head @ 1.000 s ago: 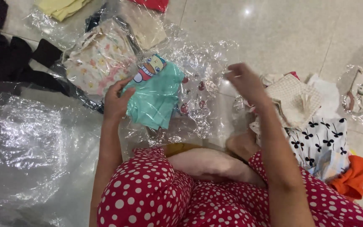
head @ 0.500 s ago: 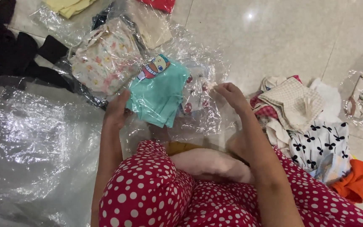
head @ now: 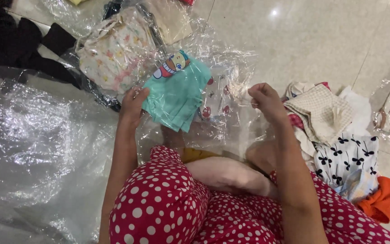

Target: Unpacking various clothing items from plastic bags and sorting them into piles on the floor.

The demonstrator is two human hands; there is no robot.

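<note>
On a pale tiled floor (head: 321, 40) strewn with bagged clothes, the left hand (head: 132, 105) grips the edge of a folded teal garment (head: 177, 97) at centre frame. The right hand (head: 263, 100), fingers pinched together, pulls its clear plastic bag (head: 231, 77) open, right of centre.

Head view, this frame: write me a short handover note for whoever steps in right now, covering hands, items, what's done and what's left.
Left hand: grips the left edge of the folded teal garment, which has a cartoon patch.
Right hand: closed, pinching the edge of the clear plastic bag that lies around the teal garment.
Done: floral garment in a bag and others already lie wrapped on the tiled floor.
Left: the teal garment's bag looks unsealed; an unbagged pile sits on the right, including a beige checked cloth, black-and-white floral cloth and orange cloth.
</note>
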